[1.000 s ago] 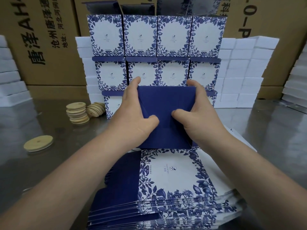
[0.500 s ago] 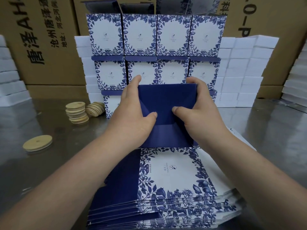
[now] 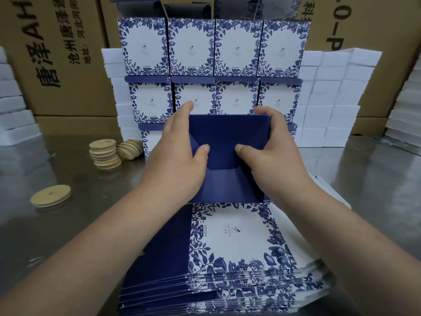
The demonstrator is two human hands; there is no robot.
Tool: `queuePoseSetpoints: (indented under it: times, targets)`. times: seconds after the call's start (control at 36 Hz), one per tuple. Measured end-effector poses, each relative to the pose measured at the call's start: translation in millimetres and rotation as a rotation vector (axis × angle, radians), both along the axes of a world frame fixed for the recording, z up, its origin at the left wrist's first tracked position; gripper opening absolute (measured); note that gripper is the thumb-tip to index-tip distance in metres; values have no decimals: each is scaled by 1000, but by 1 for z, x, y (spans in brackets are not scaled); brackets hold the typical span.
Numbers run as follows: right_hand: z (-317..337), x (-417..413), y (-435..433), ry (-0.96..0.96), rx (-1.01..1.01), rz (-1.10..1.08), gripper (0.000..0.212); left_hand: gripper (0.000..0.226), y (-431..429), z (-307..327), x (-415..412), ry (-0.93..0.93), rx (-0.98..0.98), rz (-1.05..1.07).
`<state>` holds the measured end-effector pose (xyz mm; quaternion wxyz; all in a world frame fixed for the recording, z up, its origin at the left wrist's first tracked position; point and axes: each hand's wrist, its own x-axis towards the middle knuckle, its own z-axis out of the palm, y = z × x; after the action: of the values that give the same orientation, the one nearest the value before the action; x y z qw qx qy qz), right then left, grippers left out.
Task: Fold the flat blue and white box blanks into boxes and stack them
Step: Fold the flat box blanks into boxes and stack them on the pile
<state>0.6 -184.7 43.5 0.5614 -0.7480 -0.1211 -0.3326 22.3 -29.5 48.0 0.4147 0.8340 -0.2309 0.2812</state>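
A box (image 3: 227,142) with its dark blue bottom flaps turned towards me is held up above the table. My left hand (image 3: 180,160) grips its left side, thumb pressing on the flaps. My right hand (image 3: 273,153) grips the right side, its thumb pressing the flaps too. Below lies a pile of flat blue and white box blanks (image 3: 232,265) at the front of the table. Behind the held box rises a stack of folded blue and white boxes (image 3: 214,46), three rows high, the lowest row largely hidden.
Round wooden lids (image 3: 104,153) are piled left of the stack, and one lid (image 3: 50,195) lies alone further left. White foam blocks (image 3: 330,96) are stacked right and left of the boxes. Brown cartons (image 3: 63,53) stand behind. The table (image 3: 364,179) is shiny metal.
My two thumbs have drawn slightly apart on the flaps. The box has stayed nearly in place.
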Motion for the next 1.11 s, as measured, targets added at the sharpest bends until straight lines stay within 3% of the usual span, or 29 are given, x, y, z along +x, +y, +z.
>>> queuePoseSetpoints:
  times: [1.11]
  targets:
    - [5, -6, 4, -47, -36, -109, 45, 55, -1, 1, -6, -200, 4, 97]
